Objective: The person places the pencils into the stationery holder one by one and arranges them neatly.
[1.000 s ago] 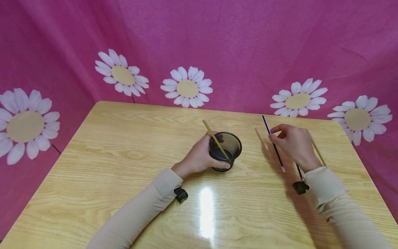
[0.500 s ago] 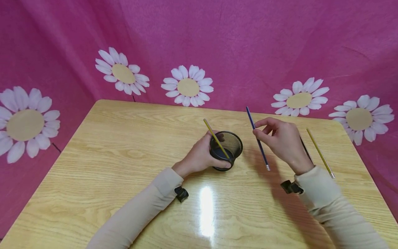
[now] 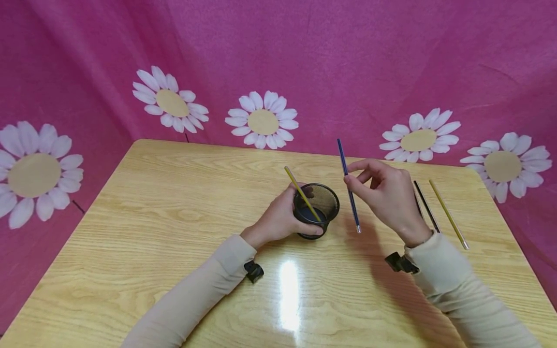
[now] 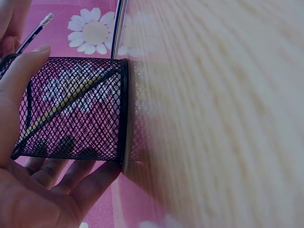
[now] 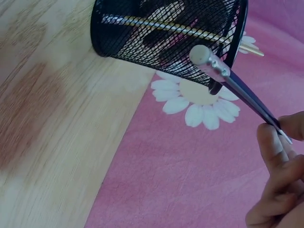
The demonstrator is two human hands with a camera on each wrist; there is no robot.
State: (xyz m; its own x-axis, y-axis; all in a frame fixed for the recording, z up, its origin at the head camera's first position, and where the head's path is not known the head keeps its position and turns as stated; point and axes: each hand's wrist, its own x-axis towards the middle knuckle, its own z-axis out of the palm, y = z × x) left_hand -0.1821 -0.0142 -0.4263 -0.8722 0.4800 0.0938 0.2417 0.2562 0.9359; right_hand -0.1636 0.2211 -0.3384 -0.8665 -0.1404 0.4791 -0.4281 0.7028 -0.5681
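Observation:
A black mesh pencil cup (image 3: pixel 330 195) stands on the wooden table, my left hand (image 3: pixel 278 215) curled round its side with the thumb in front. Inside it leans a yellow pencil (image 3: pixel 300 189), which shows through the mesh in the left wrist view. My right hand (image 3: pixel 385 198) pinches a dark blue pencil (image 3: pixel 351 203) between thumb and fingertips, to the right of the cup. That pencil is held above the table, tilted, its eraser end (image 5: pixel 211 64) pointing down. In the right wrist view the eraser end overlaps the cup's rim.
On the table (image 3: pixel 196 193) to the right lie another yellow pencil (image 3: pixel 448 212) and a black pencil (image 3: pixel 427 207), with a further dark pencil partly hidden behind the right wrist. A pink curtain (image 3: pixel 330 72) with daisies hangs behind the table's far edge.
My right hand has moved left and slightly up with the blue pencil, nearer the cup, uncovering the pencils on the right. My left hand and the cup have stayed in place.

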